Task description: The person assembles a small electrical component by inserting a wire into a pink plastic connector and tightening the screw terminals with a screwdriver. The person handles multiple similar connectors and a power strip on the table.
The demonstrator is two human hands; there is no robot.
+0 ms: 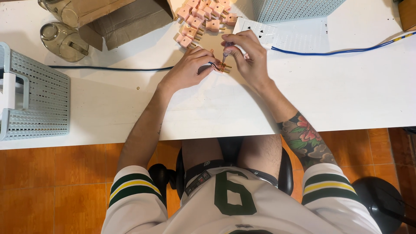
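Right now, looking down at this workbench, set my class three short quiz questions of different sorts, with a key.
1. True or false: the left hand holds the small plug part with wires.
2. What does the right hand hold? A) small screwdriver B) scissors C) pliers
3. What lies heaped beyond the hands?

Key:
1. True
2. A
3. Pink plugs, beside the cardboard box on the white table.

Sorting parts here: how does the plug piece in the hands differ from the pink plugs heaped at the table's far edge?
The open plug piece shows bare brassy metal and joins a dark cable; the pink plastic plugs are closed and cable-free. It is held by the left hand; they lie loose. Both have metal prongs.
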